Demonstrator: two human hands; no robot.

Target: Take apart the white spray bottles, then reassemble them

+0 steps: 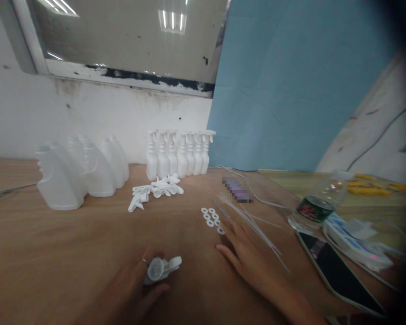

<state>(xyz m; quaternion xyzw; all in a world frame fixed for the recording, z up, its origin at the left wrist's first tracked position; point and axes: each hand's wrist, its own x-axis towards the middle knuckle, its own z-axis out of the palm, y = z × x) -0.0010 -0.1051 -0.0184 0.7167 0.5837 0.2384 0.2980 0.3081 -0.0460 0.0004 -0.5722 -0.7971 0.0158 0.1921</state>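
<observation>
My left hand (137, 280) is closed around a white spray trigger head (156, 269), its round collar opening turned up toward me and its nozzle end pointing right. My right hand (243, 255) reaches over the table with fingers spread, the fingertips at the lowest of several white ring washers (210, 223). Whether a fingertip touches that washer I cannot tell. Thin white tubes (253, 221) lie fanned out just beyond and right of this hand. A pile of loose white spray trigger heads (157, 187) rests farther back, left of the washers.
Translucent bottles without tops (61, 180) stand at the back left. White bottles fitted with sprayers (181, 155) line the wall. On the right are a water bottle (314, 207), a phone (338, 271) and a power strip (355, 248). A cable (270, 203) runs along the back.
</observation>
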